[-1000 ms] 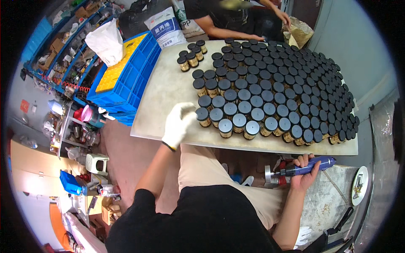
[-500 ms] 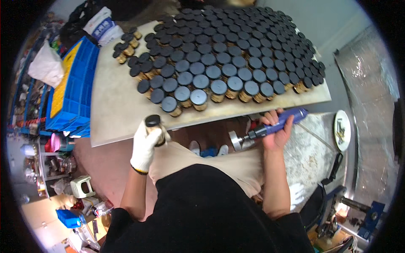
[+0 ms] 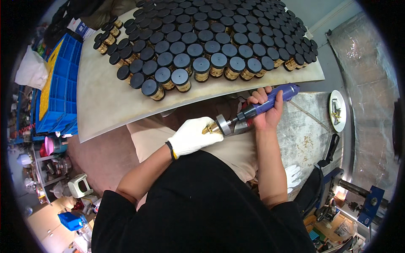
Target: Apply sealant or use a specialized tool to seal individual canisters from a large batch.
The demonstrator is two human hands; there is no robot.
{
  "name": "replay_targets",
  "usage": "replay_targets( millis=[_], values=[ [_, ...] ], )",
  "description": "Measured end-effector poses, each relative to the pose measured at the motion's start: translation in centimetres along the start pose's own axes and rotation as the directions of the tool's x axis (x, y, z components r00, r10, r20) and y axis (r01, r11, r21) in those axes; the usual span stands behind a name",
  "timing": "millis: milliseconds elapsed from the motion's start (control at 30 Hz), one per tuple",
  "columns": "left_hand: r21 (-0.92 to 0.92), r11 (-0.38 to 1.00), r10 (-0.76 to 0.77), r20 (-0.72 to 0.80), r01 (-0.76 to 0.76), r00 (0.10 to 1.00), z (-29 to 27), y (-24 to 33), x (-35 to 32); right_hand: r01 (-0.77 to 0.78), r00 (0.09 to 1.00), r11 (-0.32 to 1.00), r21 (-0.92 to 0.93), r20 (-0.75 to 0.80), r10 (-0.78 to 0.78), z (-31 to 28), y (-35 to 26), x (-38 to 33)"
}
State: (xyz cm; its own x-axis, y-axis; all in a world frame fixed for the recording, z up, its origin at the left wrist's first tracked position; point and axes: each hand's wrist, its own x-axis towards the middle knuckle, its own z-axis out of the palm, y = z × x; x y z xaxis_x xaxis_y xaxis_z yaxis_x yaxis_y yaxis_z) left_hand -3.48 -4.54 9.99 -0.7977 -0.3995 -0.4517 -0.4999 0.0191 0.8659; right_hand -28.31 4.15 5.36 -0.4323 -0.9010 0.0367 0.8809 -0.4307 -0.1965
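My left hand (image 3: 192,135), in a white knit glove, is closed round a brass fitting (image 3: 210,128) tilted on its side. Its capped end meets the silvery cup-shaped head (image 3: 222,124) of a purple power screwdriver (image 3: 284,92), so the black cap is hidden. My bare right hand (image 3: 266,111) grips the driver's body, with the fingers wrapped round it. Beyond both hands, many brass fittings with black caps (image 3: 201,65) stand upright in close rows on a pale table (image 3: 101,101).
A blue crate (image 3: 59,97) stands left of the table. On the right is a worn bench (image 3: 306,126) with a white plate (image 3: 333,122) of small metal parts and a white glove (image 3: 293,177). A white stool (image 3: 80,185) is at lower left.
My left hand has moved right with the fitting and tipped it over, bringing its capped end to the driver's cup-shaped head. The view has shifted, so the table sits higher.
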Motion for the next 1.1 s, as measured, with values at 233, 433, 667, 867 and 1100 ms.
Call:
replay_targets(
  millis=[233, 433, 667, 867, 1100],
  values=[
    [0.08, 0.994, 0.08, -0.012, -0.078, 0.997, 0.3, -0.3, 0.0, -0.028, 0.999, 0.998, -0.047, -0.027, 0.026, 0.0, 0.1, 0.0],
    [-0.007, 0.999, -0.05, 0.087, 0.05, 0.995, 0.2, -0.5, 0.0, -0.052, 0.999, 0.998, -0.03, -0.019, 0.051, -0.2, 0.3, 0.1],
    [0.188, 0.925, 0.37, -0.231, -0.331, 0.9, -0.8, -0.6, -1.3, 0.028, 1.0, 0.996, 0.086, -0.002, -0.028, -0.3, -0.6, 0.0],
    [-0.71, 0.643, 0.169, -0.234, -0.287, 0.957, 1.3, -1.7, -1.9, 0.036, 0.999, 0.99, 0.136, -0.021, -0.034, 0.1, -0.6, 0.2],
    [-0.577, 0.785, 0.072, -0.276, -0.225, 0.959, 2.2, -1.0, -0.6, 0.061, 0.998, 0.992, 0.112, -0.021, -0.059, 0.0, -0.7, 0.2]
  ],
)
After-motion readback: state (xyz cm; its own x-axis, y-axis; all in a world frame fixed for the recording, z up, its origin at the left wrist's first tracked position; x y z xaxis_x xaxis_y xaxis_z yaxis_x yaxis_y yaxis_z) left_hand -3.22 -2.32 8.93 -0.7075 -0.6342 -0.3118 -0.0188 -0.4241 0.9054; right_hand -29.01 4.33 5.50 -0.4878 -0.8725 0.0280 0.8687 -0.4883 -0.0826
